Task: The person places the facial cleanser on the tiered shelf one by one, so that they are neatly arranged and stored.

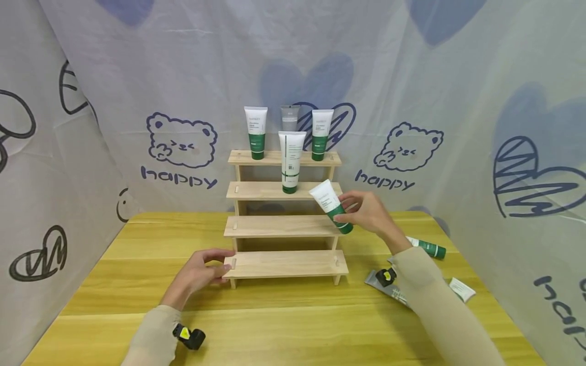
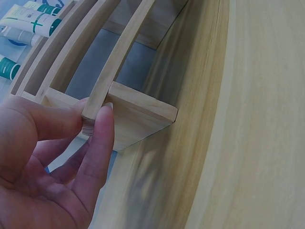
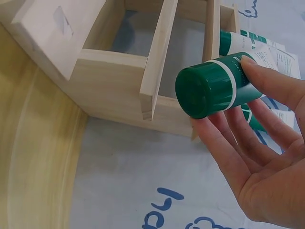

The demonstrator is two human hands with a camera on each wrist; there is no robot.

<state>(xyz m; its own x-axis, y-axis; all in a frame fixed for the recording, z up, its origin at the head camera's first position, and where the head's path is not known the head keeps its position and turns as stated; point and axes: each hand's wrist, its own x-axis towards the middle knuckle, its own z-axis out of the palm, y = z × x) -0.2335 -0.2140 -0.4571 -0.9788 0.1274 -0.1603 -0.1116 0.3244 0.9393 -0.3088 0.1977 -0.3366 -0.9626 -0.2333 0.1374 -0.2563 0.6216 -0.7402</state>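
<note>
A wooden four-step display rack [image 1: 286, 264] stands on the table. At the left end of its lowest step, my left hand [image 1: 201, 272] pinches the board between thumb and fingers, as the left wrist view also shows. My right hand [image 1: 368, 211] holds a white and green squeeze tube [image 1: 330, 203], tilted with its green cap down to the right, beside the right end of the upper steps. On the top step stand two white and green tubes [image 1: 256, 133] [image 1: 322, 133] with a grey tube [image 1: 290, 118] between them. A white tube with a green cap [image 1: 291, 162] stands on the step below.
On the table to the right lie a green and white tube [image 1: 430, 247], a grey tube [image 1: 386, 290] partly behind the right sleeve, and a small white tube [image 1: 462, 289]. A printed curtain [image 1: 183, 66] hangs close behind the wooden table [image 1: 274, 330].
</note>
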